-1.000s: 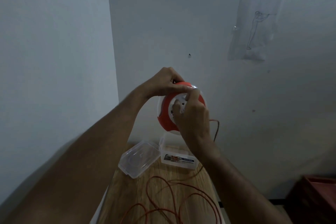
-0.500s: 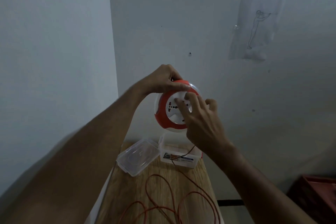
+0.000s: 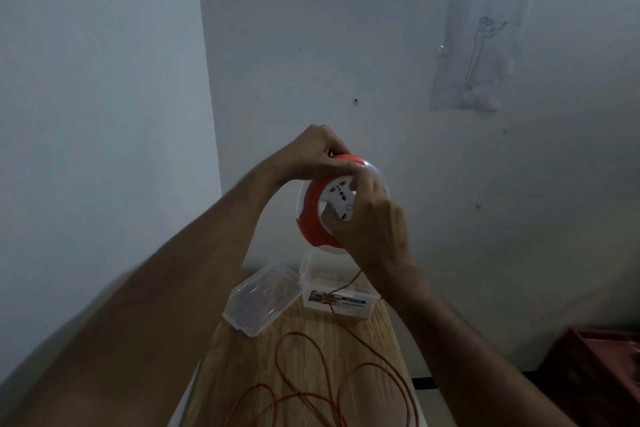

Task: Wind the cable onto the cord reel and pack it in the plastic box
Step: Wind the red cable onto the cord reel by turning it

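Holding cord reel (image 3: 313, 218), both hands, seemingly.

lid (image 3: 261, 300) left of box (image 3: 337, 298) (touching), on table (image 3: 304, 357)

Both hands on raised cord reel (image 3: 320, 215), cable (image 3: 346, 388) loose on table (image 3: 242, 367)

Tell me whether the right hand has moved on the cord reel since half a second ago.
Yes. The right hand has swung up the cord reel face towards its top.
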